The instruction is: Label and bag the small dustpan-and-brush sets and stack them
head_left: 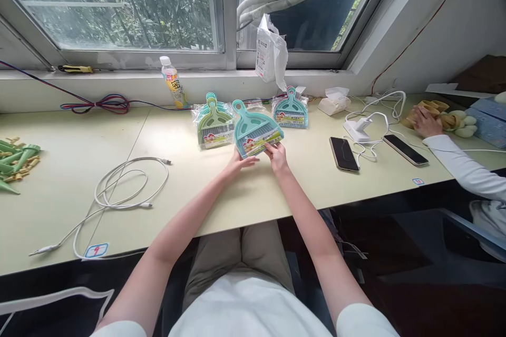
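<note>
A teal mini dustpan-and-brush set [253,129] in clear wrap lies on the pale desk [221,189], handle pointing away from me. My left hand [241,160] holds its near left corner and my right hand [276,155] grips its near right edge. To its left rests a stack of green and teal packaged sets [214,124]. Another teal packaged set [290,110] lies to the right, near the wall.
A drink bottle [174,83] and a white plastic bag [271,52] stand at the window sill. A coiled white cable [118,189] lies left. Two phones [343,154] [405,149], a charger [358,127] and a tissue pack [334,101] lie right. Another person's hand [427,122] rests on yellow items.
</note>
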The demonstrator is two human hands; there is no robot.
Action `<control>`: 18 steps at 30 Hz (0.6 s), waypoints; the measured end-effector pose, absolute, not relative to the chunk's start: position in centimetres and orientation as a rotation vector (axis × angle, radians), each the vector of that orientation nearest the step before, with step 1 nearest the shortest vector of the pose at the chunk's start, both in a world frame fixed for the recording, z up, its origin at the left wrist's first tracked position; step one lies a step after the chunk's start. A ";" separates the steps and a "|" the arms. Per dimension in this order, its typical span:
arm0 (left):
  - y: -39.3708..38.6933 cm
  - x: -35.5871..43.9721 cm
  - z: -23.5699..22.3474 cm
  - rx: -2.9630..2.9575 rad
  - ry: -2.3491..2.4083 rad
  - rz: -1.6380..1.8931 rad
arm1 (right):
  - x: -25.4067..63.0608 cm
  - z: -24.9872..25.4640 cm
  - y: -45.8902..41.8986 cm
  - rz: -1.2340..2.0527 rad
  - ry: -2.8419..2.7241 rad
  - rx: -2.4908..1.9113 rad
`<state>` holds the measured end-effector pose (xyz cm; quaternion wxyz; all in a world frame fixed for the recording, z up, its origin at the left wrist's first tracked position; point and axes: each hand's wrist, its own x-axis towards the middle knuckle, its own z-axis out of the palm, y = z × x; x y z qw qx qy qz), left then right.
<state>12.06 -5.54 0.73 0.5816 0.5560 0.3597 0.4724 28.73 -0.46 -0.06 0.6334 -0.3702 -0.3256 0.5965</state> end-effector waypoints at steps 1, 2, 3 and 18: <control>-5.6 12.2 0.9 1.258 0.781 0.980 | 28.9 -0.1 -0.4 1.339 -0.722 -0.853; -5.6 12.3 0.9 1.219 0.743 0.908 | 29.0 -0.2 -0.3 1.324 -0.702 -0.858; -5.4 12.3 0.9 1.184 0.733 0.901 | 29.1 -0.2 -0.3 1.317 -0.684 -0.862; -5.0 11.3 1.0 1.181 0.960 1.241 | 28.6 -0.3 -0.2 1.478 -0.689 -0.962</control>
